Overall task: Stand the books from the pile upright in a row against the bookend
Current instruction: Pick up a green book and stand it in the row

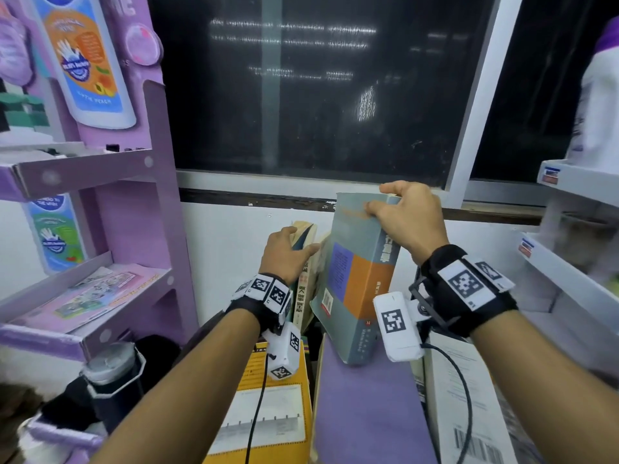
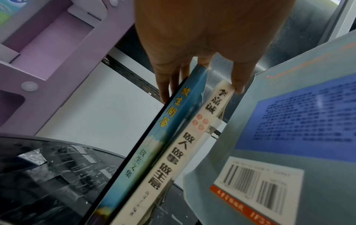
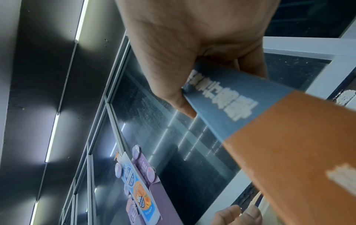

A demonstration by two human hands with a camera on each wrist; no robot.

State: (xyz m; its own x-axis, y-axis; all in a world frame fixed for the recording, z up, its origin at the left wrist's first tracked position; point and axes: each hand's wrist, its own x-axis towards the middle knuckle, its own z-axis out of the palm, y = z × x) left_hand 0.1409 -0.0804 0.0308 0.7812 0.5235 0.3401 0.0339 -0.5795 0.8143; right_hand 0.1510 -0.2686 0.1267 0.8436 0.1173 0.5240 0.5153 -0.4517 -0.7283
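- Right hand (image 1: pixel 407 222) clamped over the top edge of a thick grey book (image 1: pixel 356 279), thumb on the back cover, fingers curled over the spine side; in the right wrist view, thumb (image 3: pixel 181 105) pressed flat on the matte spine (image 3: pixel 221 97).
- Grey book tilted, top leaning right, lower corner down on a flat purple book (image 1: pixel 365 413); smooth cover with a blue text block, an orange rectangle and a white barcode label (image 2: pixel 258 184).
- Left hand (image 1: pixel 284 254) wrapped round the tops of two slim upright books: thumb (image 2: pixel 239 82) on the cream book (image 2: pixel 185 153), fingers (image 2: pixel 163 85) on the far side of the blue book (image 2: pixel 154 146).
- Cream and blue books pressed together side by side, just left of the grey book, near the white wall; glossy spines with printed characters, both leaning slightly.
- Bookend itself not made out; a thin dark edge runs along the blue book's left face.
- Pile in front: purple book flat, a yellow book (image 1: pixel 268 413) with a white panel beside it on the left, a white paper-covered one (image 1: pixel 469 406) with a barcode on the right.
- Dark glossy counter (image 2: pixel 48 175) streaked with reflections.
- Purple cardboard shelf (image 1: pixel 110 182) on the left, leaflets on its lower tier.
- Dark window (image 1: pixel 318 85) behind, with a pale frame.
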